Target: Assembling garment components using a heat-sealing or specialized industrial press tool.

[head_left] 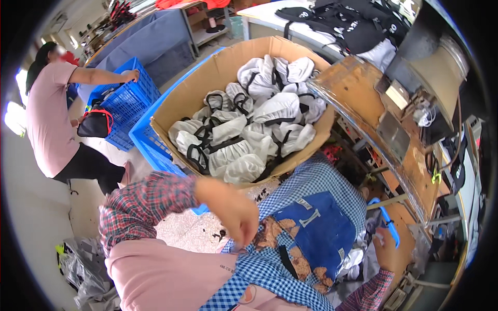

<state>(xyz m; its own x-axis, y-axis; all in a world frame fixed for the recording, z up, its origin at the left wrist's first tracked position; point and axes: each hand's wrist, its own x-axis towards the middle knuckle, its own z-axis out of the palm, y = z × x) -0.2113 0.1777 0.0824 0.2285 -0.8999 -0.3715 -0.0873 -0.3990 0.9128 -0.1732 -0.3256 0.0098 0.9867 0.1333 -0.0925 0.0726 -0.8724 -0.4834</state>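
My left hand [233,210] hangs over my lap beside the blue checked apron [316,181], its fingers curled downward and smeared by motion. Whether anything is between them I cannot make out. At the right, my right hand [385,250] has its fingers bent in next to a blue curved plastic piece [388,220]; a whitish bit shows at the fingertips. Pale fabric [358,259] lies between this hand and my apron. In front of me a large cardboard box [202,72] holds several white cloth pieces with black trim [233,150].
A blue crate [148,137] edges the box. At the left a person [49,114] grips another blue crate [124,106] and a black bag [94,123]. A worn wooden table [347,85] with machine parts stands right; black garments [353,23] cover a far table. Grey fabric [91,269] lies lower left.
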